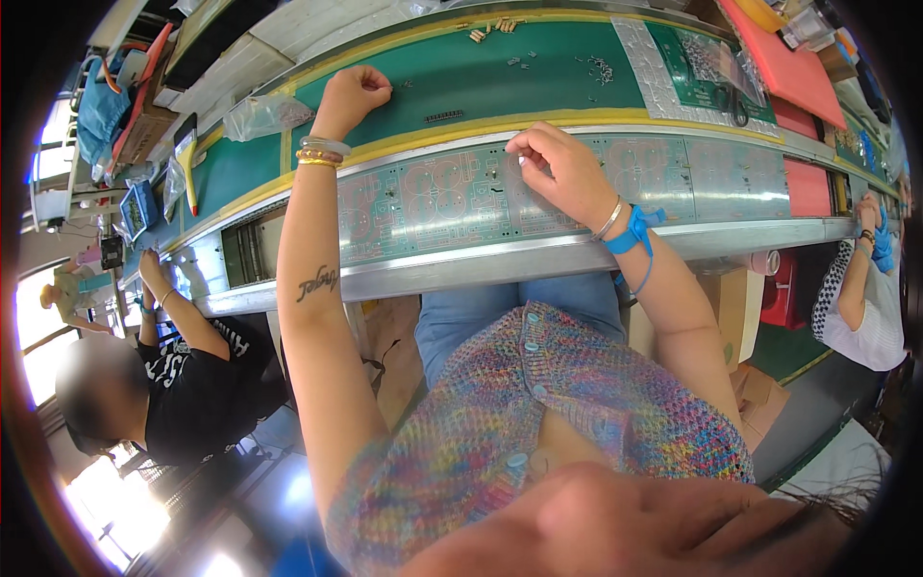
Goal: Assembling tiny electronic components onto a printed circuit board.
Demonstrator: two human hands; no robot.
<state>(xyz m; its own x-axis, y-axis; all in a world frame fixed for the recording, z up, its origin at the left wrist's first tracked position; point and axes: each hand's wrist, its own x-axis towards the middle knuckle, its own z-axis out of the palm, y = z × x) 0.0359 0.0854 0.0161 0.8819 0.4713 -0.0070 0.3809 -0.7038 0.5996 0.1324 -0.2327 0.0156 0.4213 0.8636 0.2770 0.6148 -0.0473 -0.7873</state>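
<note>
Over the green mat (538, 72), my left hand (354, 101) is closed, thumb and fingertips drawn together. Whatever may be in that pinch is too small to see. A few tiny metal parts (408, 84) lie just right of its fingertips. My right hand (562, 171) hovers above a panel of green circuit boards (433, 207) that lies along a metal rail. Its fingers are curled in toward the thumb, and I cannot make out anything between them. Small dark components (494, 175) stand on the board left of that hand.
A black pin strip (444, 116) lies on the mat, with brass-coloured cylinders (495, 29) and loose silvery parts (602, 70) farther back. Left stands a clear plastic bag (264, 117). The metal rail (538, 266) runs along the near edge. Co-workers sit at left (183, 375) and right (860, 298).
</note>
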